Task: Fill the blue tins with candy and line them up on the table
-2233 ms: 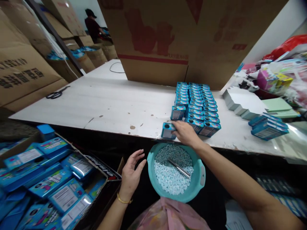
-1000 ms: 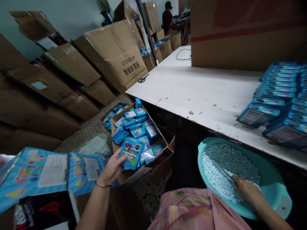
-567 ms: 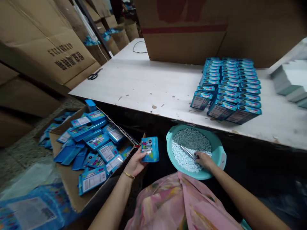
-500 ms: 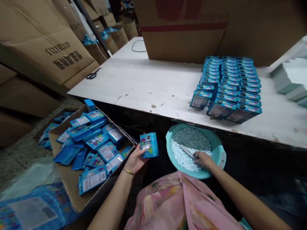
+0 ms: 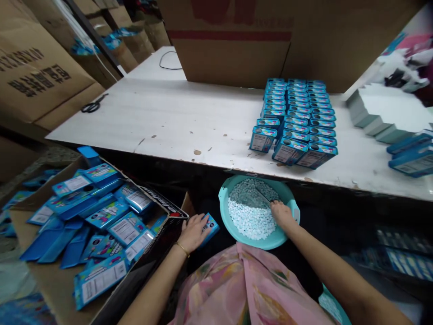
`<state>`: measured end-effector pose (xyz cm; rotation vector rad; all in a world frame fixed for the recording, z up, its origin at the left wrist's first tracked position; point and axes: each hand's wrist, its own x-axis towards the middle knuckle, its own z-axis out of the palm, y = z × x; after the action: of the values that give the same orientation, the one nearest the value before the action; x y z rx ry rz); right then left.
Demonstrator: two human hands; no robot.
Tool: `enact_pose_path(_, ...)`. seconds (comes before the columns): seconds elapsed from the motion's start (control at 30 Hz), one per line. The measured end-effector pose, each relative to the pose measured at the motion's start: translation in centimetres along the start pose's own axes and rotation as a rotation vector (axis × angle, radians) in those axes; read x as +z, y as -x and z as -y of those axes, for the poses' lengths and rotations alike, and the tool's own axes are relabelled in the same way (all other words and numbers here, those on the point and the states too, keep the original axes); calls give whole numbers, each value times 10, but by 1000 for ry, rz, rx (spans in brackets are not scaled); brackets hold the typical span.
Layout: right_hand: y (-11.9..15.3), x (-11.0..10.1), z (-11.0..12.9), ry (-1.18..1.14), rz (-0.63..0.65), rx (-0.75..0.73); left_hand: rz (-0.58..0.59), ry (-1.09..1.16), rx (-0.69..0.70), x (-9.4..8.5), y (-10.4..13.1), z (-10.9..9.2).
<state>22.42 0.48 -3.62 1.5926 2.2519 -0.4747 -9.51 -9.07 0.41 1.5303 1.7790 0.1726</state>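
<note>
My left hand (image 5: pixel 192 232) is closed over a small blue candy box (image 5: pixel 211 224), its back turned up and its fingers hiding most of the printed face. With my right hand (image 5: pixel 282 215) I grip a metal scoop (image 5: pixel 263 195), whose far end is sunk among small white candies (image 5: pixel 252 221). These lie in a turquoise basin (image 5: pixel 224 212) between my lap and the table edge. To the left of my left hand, an open cardboard carton (image 5: pixel 43 282) holds a heap of blue candy boxes (image 5: pixel 108 214).
Rows of upright blue boxes (image 5: pixel 297 124) stand on the white table (image 5: pixel 162 113), before a large brown carton (image 5: pixel 233 58). Scissors (image 5: pixel 94 104) lie at the table's left end. White card stacks (image 5: pixel 389 108) and more blue boxes (image 5: pixel 414 153) are at the right.
My left hand has turned over, its back now up, and the box has tilted and dropped slightly. The scoop has moved toward the basin's far side. The view has swung right.
</note>
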Motion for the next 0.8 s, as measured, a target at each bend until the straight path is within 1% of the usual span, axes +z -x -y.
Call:
enact_pose_path(0.03,1,1,4,11,1,-10,-10,-92,12,6,1,-4)
enact_pose_path(0.1,4,7,18,15,26,-47,-34,-193,20,17,2,-11)
enact_pose_path(0.17,8,14,33,0,69,-117,-118,-188,-6,23,1,-14)
enact_pose_path(0.2,10,17,39,-13,94,-154,-159,-140,-17,24,0,-13)
enact_pose_path(0.3,11,22,44,-68,166,-230,-241,157,-37,15,-3,-6)
enact_pose_path(0.37,8,21,38,-122,206,-253,-275,421,-57,4,-1,-5)
enact_pose_path(0.47,3,16,24,-225,238,-285,-290,843,-81,-8,6,-13)
enact_pose_path(0.53,2,9,16,-299,241,-306,-257,1051,-52,-9,9,-23)
enact_pose_path(0.6,5,-3,10,-369,223,-319,-223,1119,0,-5,7,-31)
enact_pose_path(0.67,11,-19,4,-425,195,-328,-229,1075,51,0,-1,-37)
enact_pose_path(0.8,27,-63,-9,-502,144,-349,-310,837,163,7,-21,-45)
